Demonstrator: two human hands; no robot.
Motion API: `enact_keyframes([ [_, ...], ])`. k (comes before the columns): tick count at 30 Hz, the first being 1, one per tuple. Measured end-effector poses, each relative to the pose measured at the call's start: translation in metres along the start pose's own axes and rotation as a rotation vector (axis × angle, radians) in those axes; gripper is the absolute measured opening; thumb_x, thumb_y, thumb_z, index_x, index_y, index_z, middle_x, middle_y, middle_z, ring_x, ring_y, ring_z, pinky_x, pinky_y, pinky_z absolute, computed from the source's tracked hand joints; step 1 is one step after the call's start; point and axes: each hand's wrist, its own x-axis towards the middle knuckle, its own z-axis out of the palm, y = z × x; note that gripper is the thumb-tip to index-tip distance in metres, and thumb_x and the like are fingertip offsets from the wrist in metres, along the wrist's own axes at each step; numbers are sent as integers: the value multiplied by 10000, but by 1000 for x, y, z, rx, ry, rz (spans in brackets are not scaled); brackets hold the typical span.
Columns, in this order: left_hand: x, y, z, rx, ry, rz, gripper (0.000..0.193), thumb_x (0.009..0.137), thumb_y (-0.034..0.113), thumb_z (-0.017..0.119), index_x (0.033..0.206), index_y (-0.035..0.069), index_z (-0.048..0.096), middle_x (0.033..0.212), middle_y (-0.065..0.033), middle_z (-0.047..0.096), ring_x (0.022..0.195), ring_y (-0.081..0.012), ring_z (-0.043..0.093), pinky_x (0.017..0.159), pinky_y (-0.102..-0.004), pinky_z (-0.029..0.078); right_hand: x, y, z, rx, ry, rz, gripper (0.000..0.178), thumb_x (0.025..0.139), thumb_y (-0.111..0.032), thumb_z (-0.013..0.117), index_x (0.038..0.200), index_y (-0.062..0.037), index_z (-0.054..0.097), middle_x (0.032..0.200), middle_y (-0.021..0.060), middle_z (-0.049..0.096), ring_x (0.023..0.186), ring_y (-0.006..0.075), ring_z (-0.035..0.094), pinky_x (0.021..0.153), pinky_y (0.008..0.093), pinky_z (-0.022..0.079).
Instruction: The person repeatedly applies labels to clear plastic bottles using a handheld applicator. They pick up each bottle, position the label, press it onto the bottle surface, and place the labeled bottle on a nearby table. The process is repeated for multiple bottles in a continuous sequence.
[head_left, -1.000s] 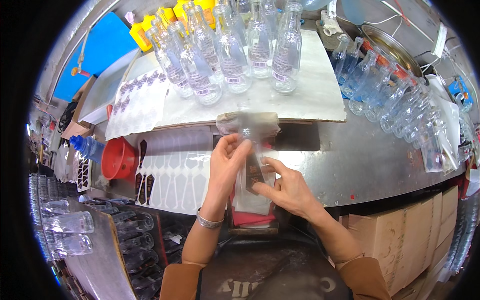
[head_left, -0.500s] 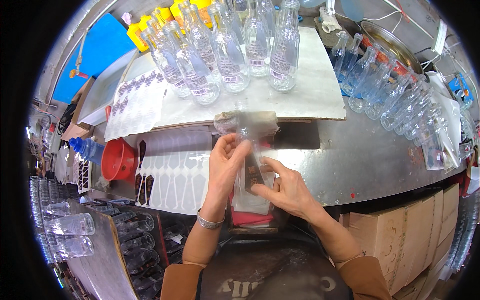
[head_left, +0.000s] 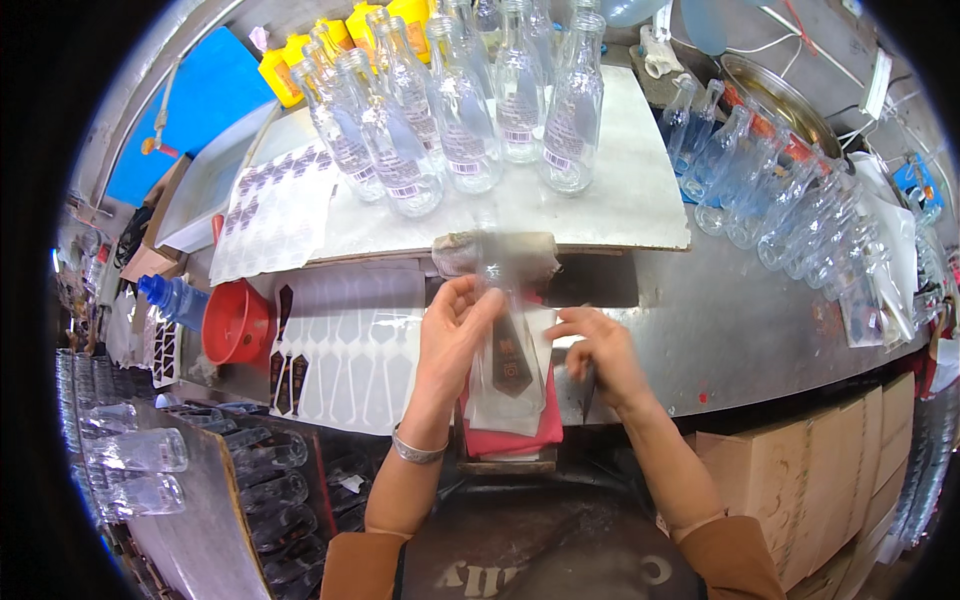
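- My left hand (head_left: 458, 335) has thumb and fingers closed around the narrow upper part of a clear glass bottle (head_left: 506, 408), which lies on its back in front of me; if that pinch loosens, the round glass could roll.
- My right hand (head_left: 603, 360) is just beside the bottle, fingers loosely curled; it is blurred, so I cannot tell whether it holds the dark narrow shape beneath it.
- A dark brown tie-shaped label (head_left: 512, 365) with orange marks lies along the bottle; a stray knuckle could crease an edge, and uneven pressing could leave air beneath it.
- Under the bottle, a pink-red folded cloth (head_left: 545, 438) could slip and let the glass shift.
- Ahead, an off-white cloth roll (head_left: 455, 257) and a raised white board (head_left: 640, 160) crowded with upright clear bottles (head_left: 400, 165) block a forward reach; a knock could topple several.
- On my left, a pale backing sheet (head_left: 360, 375) and a red plastic bowl (head_left: 232, 330) limit elbow room.
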Motion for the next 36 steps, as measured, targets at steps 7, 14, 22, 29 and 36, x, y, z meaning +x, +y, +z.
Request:
enact_keyframes([
  [7, 4, -12, -1, -36, 2, 41, 432, 954, 167, 693, 1278, -61, 520, 1123, -112, 675, 1055, -152, 651, 919, -289, 516, 25, -18, -5, 34, 192, -266, 282, 950, -115, 653, 1193, 9, 581, 1077, 46, 647, 969, 110, 617, 865, 264, 518],
  [14, 4, -14, 5, -69, 52, 8, 403, 934, 119, 684, 1259, -60, 526, 1089, -110, 669, 1001, -136, 652, 899, -273, 516, 45, -97, 36, -545, -131, -522, 287, 894, -54, 657, 1175, 0, 679, 1064, 65, 707, 960, 115, 652, 853, 276, 535],
  [22, 4, -13, 7, -71, 60, 12, 445, 919, 138, 698, 1268, -68, 515, 1109, -126, 660, 1005, -151, 652, 884, -277, 516, 60, -103, 41, -671, -152, -736, 304, 871, -54, 658, 1169, 4, 682, 1058, 118, 715, 921, 187, 682, 851, 305, 531],
  [29, 2, -5, 8, -18, 50, 0, 437, 946, 168, 676, 1278, -65, 513, 1107, -114, 664, 1023, -142, 644, 911, -277, 508, 71, -96, 46, -725, -37, -867, 302, 889, -34, 635, 1187, 8, 659, 1060, 114, 705, 939, 208, 678, 850, 315, 526],
  [36, 9, -9, -2, -96, 19, -40, 416, 1015, 311, 632, 1229, -34, 541, 976, -27, 651, 844, -59, 622, 725, -204, 498, 40, -78, 23, -468, -77, -415, 235, 1018, -160, 538, 1105, 1, 686, 915, 34, 707, 846, 83, 641, 769, 260, 525],
])
